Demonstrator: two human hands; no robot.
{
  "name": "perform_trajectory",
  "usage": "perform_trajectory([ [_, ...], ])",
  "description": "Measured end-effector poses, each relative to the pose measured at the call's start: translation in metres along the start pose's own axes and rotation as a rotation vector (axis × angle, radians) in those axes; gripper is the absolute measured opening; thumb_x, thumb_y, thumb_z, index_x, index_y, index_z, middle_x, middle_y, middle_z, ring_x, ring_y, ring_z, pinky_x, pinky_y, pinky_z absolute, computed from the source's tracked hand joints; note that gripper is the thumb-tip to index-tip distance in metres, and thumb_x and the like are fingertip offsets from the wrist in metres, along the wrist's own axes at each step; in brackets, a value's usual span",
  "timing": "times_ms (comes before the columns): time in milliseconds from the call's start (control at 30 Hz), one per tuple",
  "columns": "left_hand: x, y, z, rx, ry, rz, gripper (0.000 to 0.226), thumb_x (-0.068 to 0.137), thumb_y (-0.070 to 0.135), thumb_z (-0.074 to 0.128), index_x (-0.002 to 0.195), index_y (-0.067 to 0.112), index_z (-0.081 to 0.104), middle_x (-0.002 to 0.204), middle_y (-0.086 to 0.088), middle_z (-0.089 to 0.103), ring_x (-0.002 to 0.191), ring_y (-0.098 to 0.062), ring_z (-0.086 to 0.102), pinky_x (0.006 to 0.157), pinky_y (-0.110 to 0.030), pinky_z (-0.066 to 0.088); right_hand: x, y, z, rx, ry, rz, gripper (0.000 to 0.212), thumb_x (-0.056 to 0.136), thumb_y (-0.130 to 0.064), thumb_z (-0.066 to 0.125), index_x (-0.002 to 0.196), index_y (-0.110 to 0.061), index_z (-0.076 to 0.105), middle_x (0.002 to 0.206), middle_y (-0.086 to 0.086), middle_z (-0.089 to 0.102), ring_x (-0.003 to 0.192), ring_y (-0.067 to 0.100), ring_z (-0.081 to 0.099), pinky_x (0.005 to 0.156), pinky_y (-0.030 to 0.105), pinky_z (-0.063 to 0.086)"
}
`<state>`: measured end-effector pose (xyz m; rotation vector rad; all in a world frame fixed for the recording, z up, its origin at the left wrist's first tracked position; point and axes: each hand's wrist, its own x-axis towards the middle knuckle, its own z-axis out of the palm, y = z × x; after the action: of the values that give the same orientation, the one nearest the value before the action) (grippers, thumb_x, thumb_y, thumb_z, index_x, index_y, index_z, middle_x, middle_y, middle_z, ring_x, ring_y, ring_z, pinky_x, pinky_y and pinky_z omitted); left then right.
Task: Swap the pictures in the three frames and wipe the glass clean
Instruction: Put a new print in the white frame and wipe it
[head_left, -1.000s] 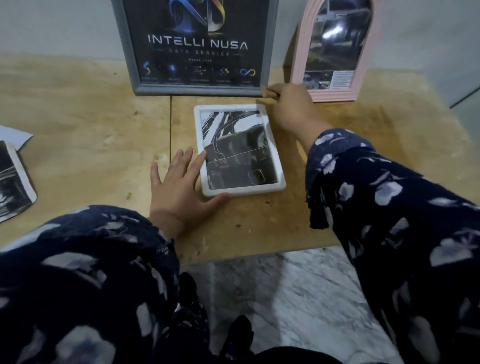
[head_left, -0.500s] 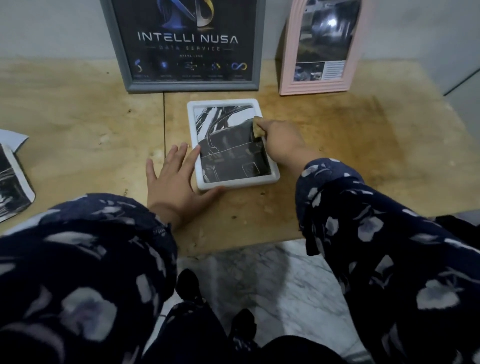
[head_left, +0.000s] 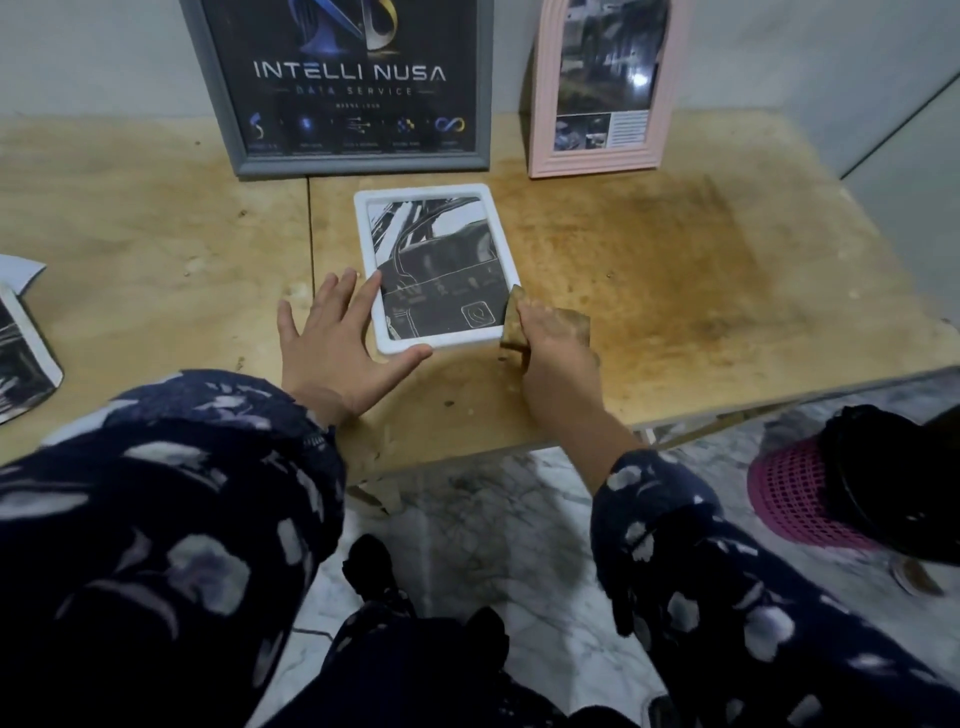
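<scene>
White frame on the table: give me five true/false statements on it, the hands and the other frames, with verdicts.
1. The white frame lies flat on the table. True.
2. The left hand grips a cloth. False: it rests open against the frame's left edge, holding nothing.
3. The right hand holds a brown cloth at the frame's lower right corner. True.
4. The pink frame lies face down. False: it stands upright at the wall.
5. The grey frame stands to the right of the pink one. False: it stands to its left.
</scene>
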<state>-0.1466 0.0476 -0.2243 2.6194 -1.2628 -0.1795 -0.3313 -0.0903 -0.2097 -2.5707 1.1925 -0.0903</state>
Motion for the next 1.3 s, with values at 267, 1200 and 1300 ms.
perform_trajectory([
  [267,0.009,0.0,-0.009,-0.04,-0.25,-0.023,0.089,0.079,0.085,0.005,0.152,0.036,-0.01,0.16,0.013,-0.014,0.147,-0.012,-0.017,0.114,-0.058,-0.013,-0.026,-0.025,0.003,0.018,-0.053,-0.046,0.064,0.092,0.002,0.03,0.152,-0.015,0.017,0.161,0.002,0.006,0.149,0.019,0.001,0.12,0.044,0.0],
  [1200,0.047,-0.011,-0.049,-0.222,-0.081,-0.162,0.033,0.1,0.037,0.033,0.127,0.031,0.051,0.124,-0.002,0.061,0.122,-0.025,0.047,0.098,-0.042,0.027,0.065,-0.076,-0.086,0.856,-0.201,0.172,0.039,0.088,0.007,0.043,0.109,-0.014,0.068,0.08,-0.004,0.067,0.067,0.008,0.06,0.055,0.018,0.048],
  [1300,0.058,-0.008,-0.041,-0.291,-0.007,-0.196,0.045,0.095,0.038,0.044,0.137,0.02,0.046,0.134,-0.003,0.054,0.126,-0.024,0.045,0.104,-0.044,0.028,0.09,-0.082,-0.104,0.823,-0.194,0.24,0.042,0.093,0.004,0.035,0.116,-0.014,0.064,0.086,-0.001,0.067,0.072,0.012,0.064,0.056,0.017,0.052],
])
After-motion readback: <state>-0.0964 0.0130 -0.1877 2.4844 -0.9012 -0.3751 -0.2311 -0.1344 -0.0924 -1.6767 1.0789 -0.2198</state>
